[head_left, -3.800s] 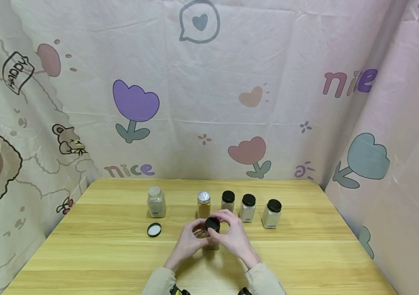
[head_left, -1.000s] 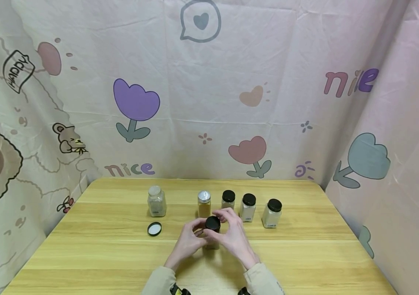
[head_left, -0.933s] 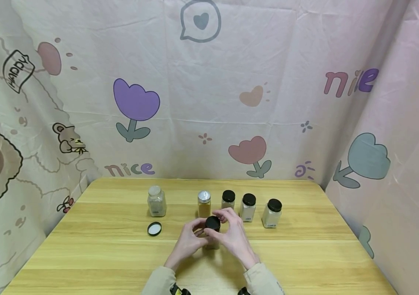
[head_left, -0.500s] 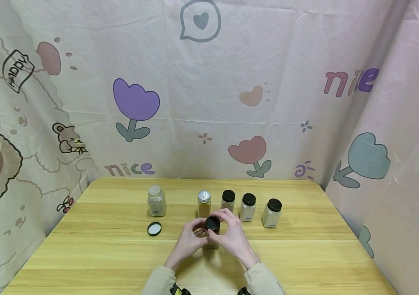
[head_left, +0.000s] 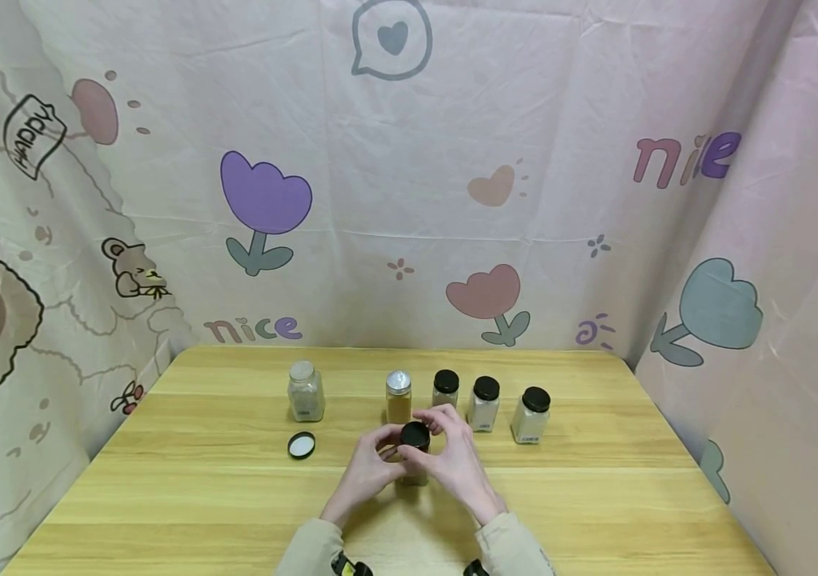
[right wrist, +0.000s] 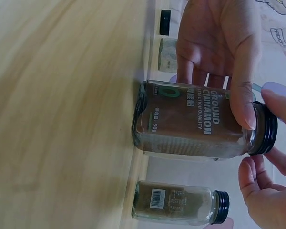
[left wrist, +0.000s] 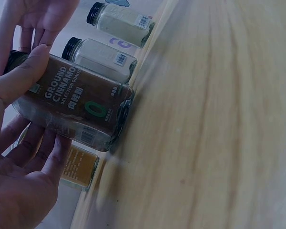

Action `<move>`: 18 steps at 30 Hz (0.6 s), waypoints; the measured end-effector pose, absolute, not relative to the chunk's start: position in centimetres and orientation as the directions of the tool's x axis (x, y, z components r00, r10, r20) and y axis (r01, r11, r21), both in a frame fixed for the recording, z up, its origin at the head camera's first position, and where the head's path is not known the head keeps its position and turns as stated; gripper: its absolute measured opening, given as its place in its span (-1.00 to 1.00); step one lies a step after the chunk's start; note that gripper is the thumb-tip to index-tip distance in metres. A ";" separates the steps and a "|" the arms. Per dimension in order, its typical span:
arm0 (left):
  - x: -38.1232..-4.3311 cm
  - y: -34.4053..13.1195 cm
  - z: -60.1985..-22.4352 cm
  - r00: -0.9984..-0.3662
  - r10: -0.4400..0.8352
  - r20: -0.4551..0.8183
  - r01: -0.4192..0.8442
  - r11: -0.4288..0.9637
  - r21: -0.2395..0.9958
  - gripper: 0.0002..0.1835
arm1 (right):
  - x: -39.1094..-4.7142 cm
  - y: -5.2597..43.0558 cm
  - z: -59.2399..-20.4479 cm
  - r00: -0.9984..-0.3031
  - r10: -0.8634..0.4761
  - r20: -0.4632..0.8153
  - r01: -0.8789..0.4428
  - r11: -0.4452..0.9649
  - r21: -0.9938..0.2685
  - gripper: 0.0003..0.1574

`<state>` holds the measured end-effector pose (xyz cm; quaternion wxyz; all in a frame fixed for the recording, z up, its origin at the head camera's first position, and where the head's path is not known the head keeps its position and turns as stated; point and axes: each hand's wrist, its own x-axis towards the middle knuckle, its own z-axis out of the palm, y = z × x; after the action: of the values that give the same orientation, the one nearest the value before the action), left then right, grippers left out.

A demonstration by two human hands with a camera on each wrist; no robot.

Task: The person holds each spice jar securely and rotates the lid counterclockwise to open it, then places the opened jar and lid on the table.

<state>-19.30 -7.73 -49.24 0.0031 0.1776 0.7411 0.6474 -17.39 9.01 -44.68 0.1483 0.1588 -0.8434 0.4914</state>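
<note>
A glass jar of ground cinnamon [left wrist: 78,98] with brown powder inside stands upright on the table, its label legible in both wrist views. My left hand [head_left: 368,470] grips the jar's body, thumb on one side and fingers on the other. At the top, my right hand [head_left: 456,458] pinches the black lid [right wrist: 267,129] between thumb and fingers. The lid sits on the jar's neck. In the right wrist view, the left thumb lies along the jar's shoulder just below the lid.
Behind my hands stands a jar of yellowish powder [head_left: 398,404] with a silver top. Black-lidded jars stand to its right, including a pale one [head_left: 530,422]. At left are a jar without a black lid [head_left: 306,398] and a loose upturned lid [head_left: 301,446].
My right thumb and fingers have shifted back and forth around the lid, the thumb now farther left than half a second ago. The left hand and the jar keep their place.
</note>
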 end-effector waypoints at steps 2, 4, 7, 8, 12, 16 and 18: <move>-19.3 -7.7 -49.2 -0.937 0.266 0.226 0.259 0.094 0.961 -0.52 | -17.4 9.0 -44.7 -0.899 -0.123 0.420 -0.425 0.474 -0.771 -0.38; -19.4 -7.7 -49.2 -0.938 0.264 0.225 0.256 0.090 0.962 -0.52 | -17.4 9.1 -44.7 -0.893 -0.134 0.431 -0.439 0.474 -0.763 -0.42; -19.4 -7.7 -49.3 -0.936 0.269 0.228 0.261 0.093 0.961 -0.53 | -17.4 9.2 -44.7 -0.886 -0.166 0.434 -0.459 0.458 -0.761 -0.44; -19.4 -7.7 -49.3 -0.935 0.270 0.228 0.261 0.093 0.961 -0.53 | -17.5 9.2 -44.7 -0.884 -0.180 0.432 -0.465 0.449 -0.763 -0.43; -19.5 -7.7 -49.3 -0.934 0.273 0.228 0.263 0.097 0.960 -0.53 | -17.4 9.3 -44.7 -0.875 -0.225 0.428 -0.483 0.426 -0.765 -0.38; -19.5 -7.7 -49.3 -0.934 0.273 0.230 0.266 0.100 0.959 -0.52 | -17.4 9.2 -44.7 -0.884 -0.212 0.416 -0.466 0.438 -0.769 -0.33; -19.4 -7.7 -49.3 -0.935 0.271 0.229 0.263 0.099 0.960 -0.52 | -17.4 9.1 -44.6 -0.895 -0.181 0.409 -0.445 0.452 -0.773 -0.32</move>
<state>-19.43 -7.74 -49.27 0.0030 0.1803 0.7411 0.6467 -17.39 9.09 -44.62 0.1348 0.1858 -0.8413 0.4894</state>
